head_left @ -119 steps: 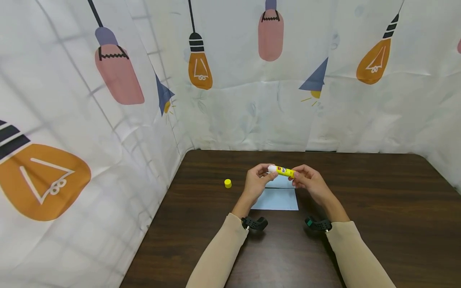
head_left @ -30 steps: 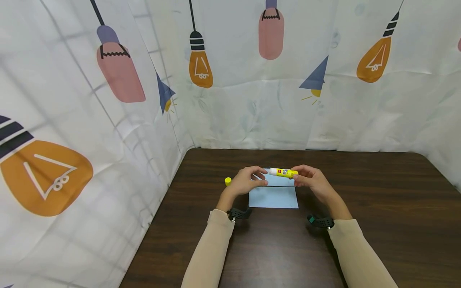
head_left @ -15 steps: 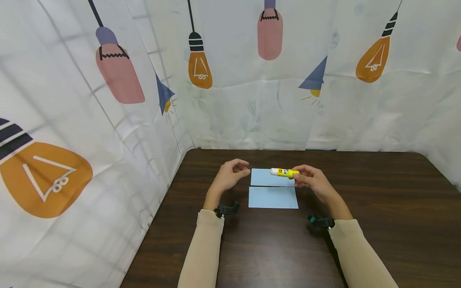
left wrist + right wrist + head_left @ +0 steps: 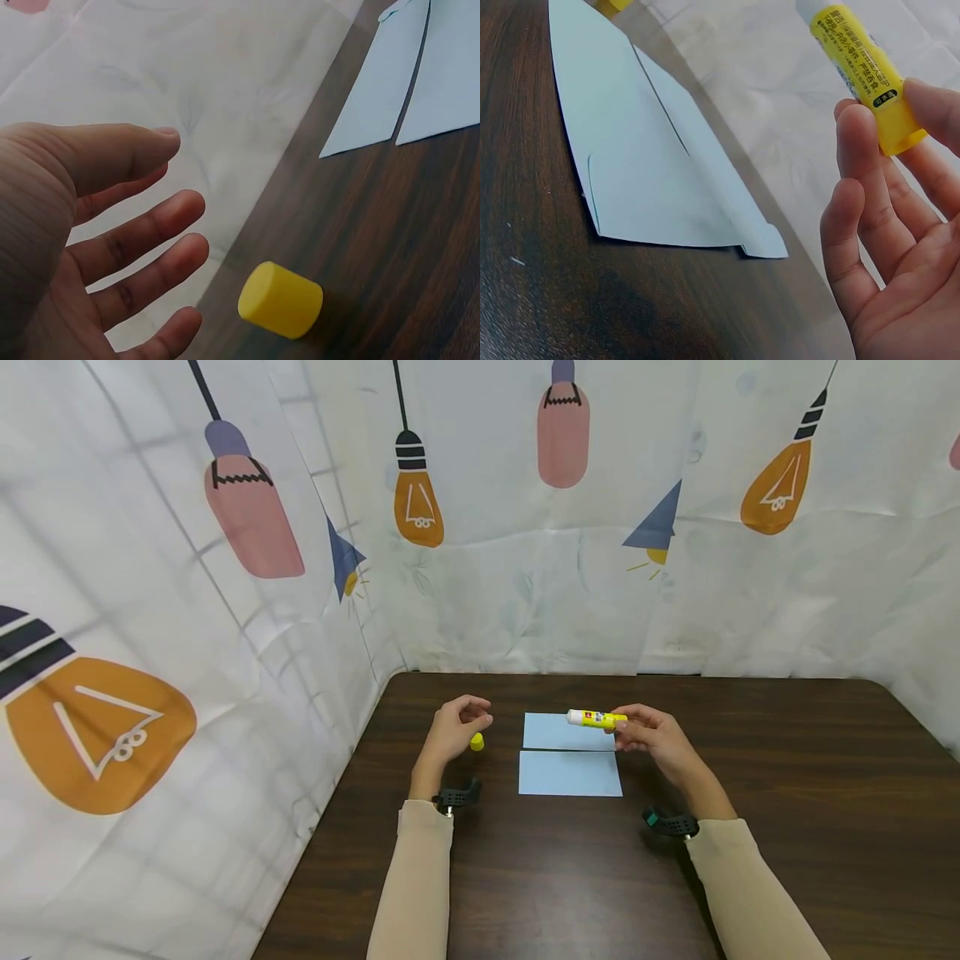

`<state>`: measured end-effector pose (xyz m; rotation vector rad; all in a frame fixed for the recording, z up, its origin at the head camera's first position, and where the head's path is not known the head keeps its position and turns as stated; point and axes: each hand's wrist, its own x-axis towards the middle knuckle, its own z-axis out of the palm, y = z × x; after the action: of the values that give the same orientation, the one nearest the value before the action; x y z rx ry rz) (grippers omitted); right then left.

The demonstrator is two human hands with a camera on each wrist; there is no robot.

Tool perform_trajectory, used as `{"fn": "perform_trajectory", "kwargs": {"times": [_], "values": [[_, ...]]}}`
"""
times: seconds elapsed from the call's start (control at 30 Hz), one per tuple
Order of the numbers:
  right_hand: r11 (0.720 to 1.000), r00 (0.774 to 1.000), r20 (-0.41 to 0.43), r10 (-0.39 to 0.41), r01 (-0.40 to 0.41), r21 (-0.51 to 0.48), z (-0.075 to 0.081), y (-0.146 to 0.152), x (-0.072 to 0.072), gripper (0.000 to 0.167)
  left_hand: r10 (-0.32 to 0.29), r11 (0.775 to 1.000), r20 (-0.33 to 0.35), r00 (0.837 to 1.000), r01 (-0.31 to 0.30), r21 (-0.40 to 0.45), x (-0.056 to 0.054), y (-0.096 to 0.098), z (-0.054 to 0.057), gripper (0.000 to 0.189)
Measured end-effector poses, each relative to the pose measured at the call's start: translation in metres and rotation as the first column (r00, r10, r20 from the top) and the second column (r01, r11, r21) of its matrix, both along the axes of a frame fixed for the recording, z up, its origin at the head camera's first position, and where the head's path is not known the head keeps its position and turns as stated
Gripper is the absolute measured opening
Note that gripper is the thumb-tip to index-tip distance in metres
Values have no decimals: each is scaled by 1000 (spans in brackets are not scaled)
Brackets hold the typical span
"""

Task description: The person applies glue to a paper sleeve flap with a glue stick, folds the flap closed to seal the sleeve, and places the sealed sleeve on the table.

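Observation:
My right hand (image 4: 651, 735) pinches a yellow glue stick (image 4: 596, 719) by its base, between thumb and fingers. The stick's white end points left, above the light blue papers. In the right wrist view the glue stick (image 4: 862, 67) shows black printed text. My left hand (image 4: 453, 727) hovers beside the yellow cap (image 4: 477, 742), its fingers loosely bent around nothing. Seen from the left wrist, the cap (image 4: 280, 300) lies on the table apart from the fingertips. Two light blue paper pieces, a far one (image 4: 547, 732) and a near one (image 4: 570, 773), lie with a narrow gap between them.
The dark wooden table (image 4: 787, 793) extends to both sides of the papers. A white curtain (image 4: 487, 602) printed with lamps and bulbs hangs behind the table and along its left. Each wrist wears a black strap, such as the left strap (image 4: 457, 796).
The left hand has let go of the glue stick's white end and moved left to the yellow cap. The right hand keeps the stick, shifted slightly right.

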<state>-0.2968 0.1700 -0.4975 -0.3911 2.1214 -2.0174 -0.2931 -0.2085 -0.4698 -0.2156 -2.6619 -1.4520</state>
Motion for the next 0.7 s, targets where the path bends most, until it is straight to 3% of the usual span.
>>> {"fn": "perform_trajectory", "kwargs": {"times": [0.2, 0.47, 0.7], "values": [[1000, 1000, 7, -3, 3, -15, 1, 1, 1, 25, -18, 1000, 25, 1000, 18, -8, -1, -11, -9, 32], [999, 1000, 23, -5, 5, -32, 0, 1, 0, 27, -41, 994, 144, 989, 54, -92, 2, -23, -15, 39], [999, 1000, 16, -17, 17, -41, 0, 3, 0, 25, -16, 988, 217, 976, 48, -145, 4, -25, -19, 32]]}}
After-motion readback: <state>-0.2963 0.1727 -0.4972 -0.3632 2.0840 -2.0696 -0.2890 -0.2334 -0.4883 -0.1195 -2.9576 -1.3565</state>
